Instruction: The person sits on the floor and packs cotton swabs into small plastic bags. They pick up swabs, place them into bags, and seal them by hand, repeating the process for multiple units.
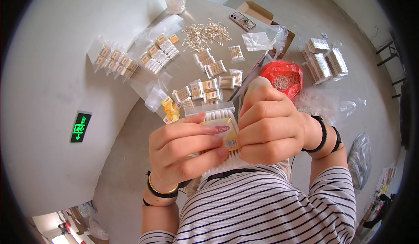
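Note:
Both hands hold one small clear packet of cotton swabs [219, 115] with a yellow and red label [224, 132], close to my chest. My left hand [183, 150] grips its left side, thumb and fingers across the label. My right hand [268, 128] closes around its right side. The white swab tips show along the packet's top and below my fingers.
On the grey table [200, 12] lie several bundles of swabs [216, 68], a loose swab pile [205, 32], filled packets in clear bags [115, 60], a phone [242, 21] and a cardboard box [257, 10]. A red bag [283, 76] and wrapped packs [325, 60] sit at the right.

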Demonstrator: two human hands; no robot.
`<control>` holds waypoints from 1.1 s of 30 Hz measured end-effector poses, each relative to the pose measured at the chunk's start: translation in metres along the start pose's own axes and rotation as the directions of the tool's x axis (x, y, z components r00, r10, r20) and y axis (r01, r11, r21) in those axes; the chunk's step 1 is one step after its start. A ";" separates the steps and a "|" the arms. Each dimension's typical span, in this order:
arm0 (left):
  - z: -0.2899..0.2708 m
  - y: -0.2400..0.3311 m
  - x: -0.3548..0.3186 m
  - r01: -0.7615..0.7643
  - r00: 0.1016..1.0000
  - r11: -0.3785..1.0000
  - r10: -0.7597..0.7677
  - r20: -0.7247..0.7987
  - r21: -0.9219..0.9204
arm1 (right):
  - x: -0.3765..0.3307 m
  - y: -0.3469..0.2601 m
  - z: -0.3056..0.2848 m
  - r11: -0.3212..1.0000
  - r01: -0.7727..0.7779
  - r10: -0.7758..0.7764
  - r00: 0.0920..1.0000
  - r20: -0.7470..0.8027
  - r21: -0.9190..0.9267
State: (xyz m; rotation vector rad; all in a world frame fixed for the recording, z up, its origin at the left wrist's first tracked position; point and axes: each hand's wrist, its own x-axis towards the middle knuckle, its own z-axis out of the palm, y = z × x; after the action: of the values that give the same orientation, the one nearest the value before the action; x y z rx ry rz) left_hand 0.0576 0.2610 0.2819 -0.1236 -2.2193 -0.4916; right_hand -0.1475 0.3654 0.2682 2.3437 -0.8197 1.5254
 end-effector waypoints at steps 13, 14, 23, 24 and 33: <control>0.002 0.007 -0.008 -0.083 0.995 0.994 0.087 -0.055 0.075 | -0.001 -0.008 0.002 0.998 0.039 -0.042 0.997 -0.060 -0.049; 0.000 0.007 -0.008 -0.093 0.995 0.991 0.097 -0.040 0.092 | -0.001 -0.009 0.002 0.997 0.041 -0.045 0.997 -0.064 -0.064; -0.006 0.008 -0.012 -0.209 0.976 0.949 0.218 -0.013 0.237 | 0.000 -0.016 0.004 0.982 0.080 -0.093 0.993 -0.069 -0.173; -0.007 0.007 -0.012 -0.219 0.973 0.945 0.229 -0.014 0.241 | 0.000 -0.016 0.005 0.978 0.084 -0.101 0.991 -0.083 -0.189; -0.010 0.006 -0.011 -0.266 0.960 0.924 0.279 -0.010 0.275 | 0.000 -0.016 0.007 0.960 0.138 -0.158 0.986 -0.062 -0.243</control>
State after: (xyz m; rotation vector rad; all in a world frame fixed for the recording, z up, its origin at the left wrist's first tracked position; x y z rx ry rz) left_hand 0.0732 0.2639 0.2809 -0.2678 -2.1538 -0.0351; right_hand -0.1330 0.3755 0.2673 2.1059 -0.7436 1.3687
